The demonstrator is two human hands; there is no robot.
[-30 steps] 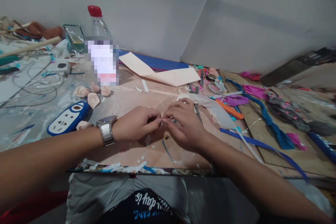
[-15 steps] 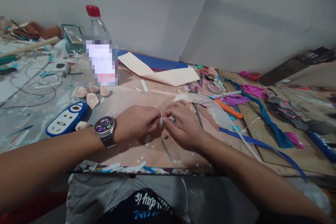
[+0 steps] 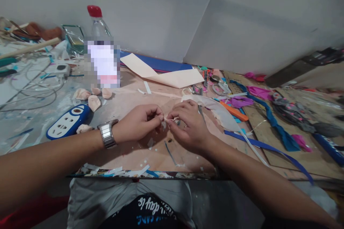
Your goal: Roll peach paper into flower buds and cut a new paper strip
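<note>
Over the middle of the worktable (image 3: pixel 126 155), my left hand (image 3: pixel 139 121) and my right hand (image 3: pixel 189 123) meet fingertip to fingertip. Both are closed in a pinch on a small, thin, pale strip (image 3: pixel 168 119) that spans the short gap between them. Its kind is too small to make out, and the fingers cover most of it. A whitish translucent sheet (image 3: pixel 215 109) lies just behind my right hand. Several pale, petal-like pieces (image 3: pixel 94 103) rest to the left, beyond my left wrist.
A blue and white power strip (image 3: pixel 68 121) lies left of my forearm. Behind stand a red-capped bottle (image 3: pixel 100 28) and a folded cream sheet (image 3: pixel 172 78). An orange cutter (image 3: pixel 233 111), blue ribbon (image 3: pixel 268 146) and fabric scraps lie right. Paper scraps (image 3: pixel 115 171) line the front edge.
My left hand has rolled at the wrist, so the watch face has turned out of sight and its band shows. The pinched fingertips have parted slightly, with the pale strip now visible between them.
</note>
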